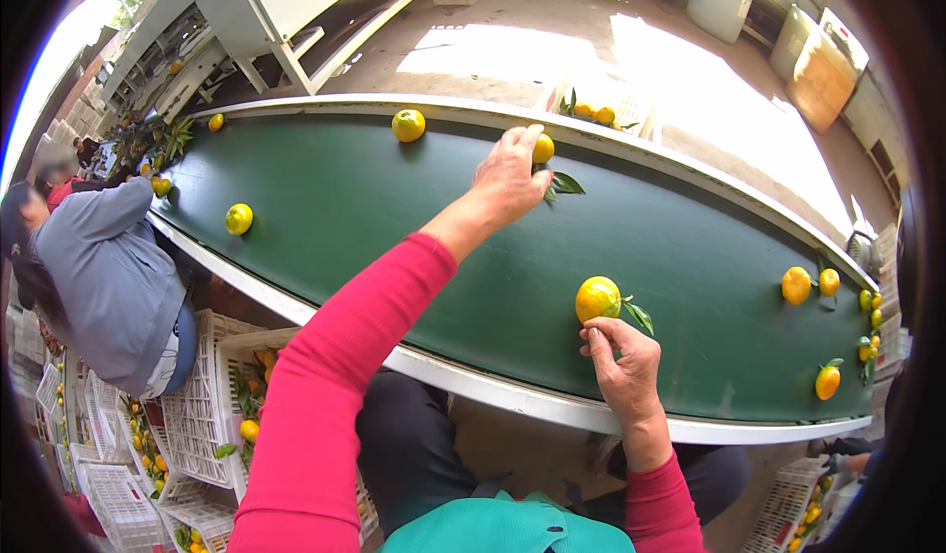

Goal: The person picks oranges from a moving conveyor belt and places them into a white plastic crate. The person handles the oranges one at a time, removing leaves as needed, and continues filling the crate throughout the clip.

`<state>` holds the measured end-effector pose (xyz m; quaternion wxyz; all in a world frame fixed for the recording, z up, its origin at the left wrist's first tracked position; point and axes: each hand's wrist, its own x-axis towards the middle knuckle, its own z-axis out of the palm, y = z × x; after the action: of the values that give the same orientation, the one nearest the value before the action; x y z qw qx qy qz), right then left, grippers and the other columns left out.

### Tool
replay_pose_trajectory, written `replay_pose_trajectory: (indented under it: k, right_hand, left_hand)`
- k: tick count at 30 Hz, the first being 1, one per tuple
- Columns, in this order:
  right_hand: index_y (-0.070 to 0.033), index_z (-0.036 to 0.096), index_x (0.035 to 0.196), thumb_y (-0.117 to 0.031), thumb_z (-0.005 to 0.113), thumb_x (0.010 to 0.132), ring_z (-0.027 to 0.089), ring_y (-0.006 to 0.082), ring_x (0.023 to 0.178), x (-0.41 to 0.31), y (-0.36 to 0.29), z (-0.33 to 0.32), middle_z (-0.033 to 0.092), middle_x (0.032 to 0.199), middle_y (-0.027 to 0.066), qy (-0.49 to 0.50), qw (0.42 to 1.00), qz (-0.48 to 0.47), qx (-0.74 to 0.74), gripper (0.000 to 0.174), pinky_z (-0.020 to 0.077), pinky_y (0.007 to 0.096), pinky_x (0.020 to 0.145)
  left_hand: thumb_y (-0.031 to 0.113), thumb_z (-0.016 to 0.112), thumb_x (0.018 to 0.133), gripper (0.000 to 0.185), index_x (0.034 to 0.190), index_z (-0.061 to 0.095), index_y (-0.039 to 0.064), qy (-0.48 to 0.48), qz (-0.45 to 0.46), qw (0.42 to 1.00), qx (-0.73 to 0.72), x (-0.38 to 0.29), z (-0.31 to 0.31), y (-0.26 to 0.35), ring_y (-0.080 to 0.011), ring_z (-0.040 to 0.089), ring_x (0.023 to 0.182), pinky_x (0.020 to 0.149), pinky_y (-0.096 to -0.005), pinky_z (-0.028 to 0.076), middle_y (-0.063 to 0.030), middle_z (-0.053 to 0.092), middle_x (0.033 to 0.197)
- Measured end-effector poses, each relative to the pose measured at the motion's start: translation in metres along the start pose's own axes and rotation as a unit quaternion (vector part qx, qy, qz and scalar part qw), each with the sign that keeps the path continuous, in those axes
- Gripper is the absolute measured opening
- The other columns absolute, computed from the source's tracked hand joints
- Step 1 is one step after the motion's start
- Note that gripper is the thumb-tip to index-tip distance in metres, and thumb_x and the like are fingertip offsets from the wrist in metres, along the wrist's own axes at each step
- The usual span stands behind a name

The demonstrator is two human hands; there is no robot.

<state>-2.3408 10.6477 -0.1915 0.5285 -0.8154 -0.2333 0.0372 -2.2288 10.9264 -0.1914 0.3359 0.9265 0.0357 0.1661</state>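
A green conveyor belt (473,287) with white side rails crosses the view. Over its far side, my left hand (514,172) reaches to a small orange citrus fruit (543,148) with green leaves (567,182) beneath it; whether the fingers grip it is unclear. Near the close rail is my right hand (627,361), thumb and forefinger together at the lower edge of a larger yellow-orange citrus fruit (597,298) with a leafy stem; the fingertips seem to touch it, but a hold cannot be told. Another yellow-green fruit (408,125) lies by the far rail, left of my left hand.
More fruit lies on the belt, one (239,219) at left and several at right, such as one (796,285). A co-worker in a grey top (111,272) reaches over the belt's left end. White plastic crates (196,405) stand below left; another crate with fruit stands beyond the far rail.
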Motion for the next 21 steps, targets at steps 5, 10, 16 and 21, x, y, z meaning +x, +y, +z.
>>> replay_pose_trajectory:
  k: [5, 10, 16, 21]
  right_hand:
    - [0.001, 0.072, 0.115, 0.001, 0.067, 0.098, 0.070, 0.0127, 0.079, -0.001, -0.005, -0.003, 0.074, 0.099, 0.0080, 0.112, 0.993, 0.027, 0.024, 0.018, 0.0585, 0.0275, 0.069]
    - [-0.002, 0.069, 0.124, 0.003, 0.073, 0.082, 0.060, 0.0339, 0.120, 0.007, 0.000, -0.025, 0.062, 0.135, 0.0166, 0.128, 0.940, -0.075, -0.309, 0.042, 0.0522, 0.0413, 0.100]
    - [-0.008, 0.060, 0.140, 0.000, 0.073, 0.082, 0.051, 0.0394, 0.135, 0.037, 0.038, -0.062, 0.053, 0.151, 0.0166, 0.144, 0.897, -0.010, -0.419, 0.061, 0.0464, 0.0456, 0.114]
    - [-0.014, 0.060, 0.141, -0.008, 0.079, 0.084, 0.058, 0.0344, 0.126, 0.054, 0.075, -0.112, 0.061, 0.140, 0.0135, 0.199, 0.874, 0.048, -0.440, 0.061, 0.0499, 0.0458, 0.107]
  left_hand:
    - [0.039, 0.076, 0.092, 0.059, 0.145, 0.060, 0.016, -0.118, -0.069, 0.990, 0.023, 0.071, 0.045, -0.014, -0.0374, 0.060, 0.130, 0.113, -0.0430, 0.047, -0.0206, 0.062, 0.140]
    - [0.033, 0.077, 0.093, 0.051, 0.135, 0.067, 0.006, -0.170, -0.094, 0.918, -0.346, 0.030, 0.046, 0.036, -0.0217, 0.069, 0.107, 0.095, -0.0372, 0.056, -0.0116, 0.074, 0.117]
    - [0.005, 0.081, 0.081, 0.098, 0.165, 0.031, 0.009, -0.246, -0.061, 0.847, -0.467, -0.092, -0.039, 0.047, -0.0235, 0.057, 0.132, 0.117, -0.0389, 0.045, -0.0151, 0.056, 0.148]
    - [-0.004, 0.069, 0.077, 0.099, 0.166, 0.028, 0.011, -0.185, 0.045, 0.917, -0.351, -0.151, -0.064, 0.067, -0.0237, 0.054, 0.138, 0.124, -0.0405, 0.037, -0.0141, 0.055, 0.150]
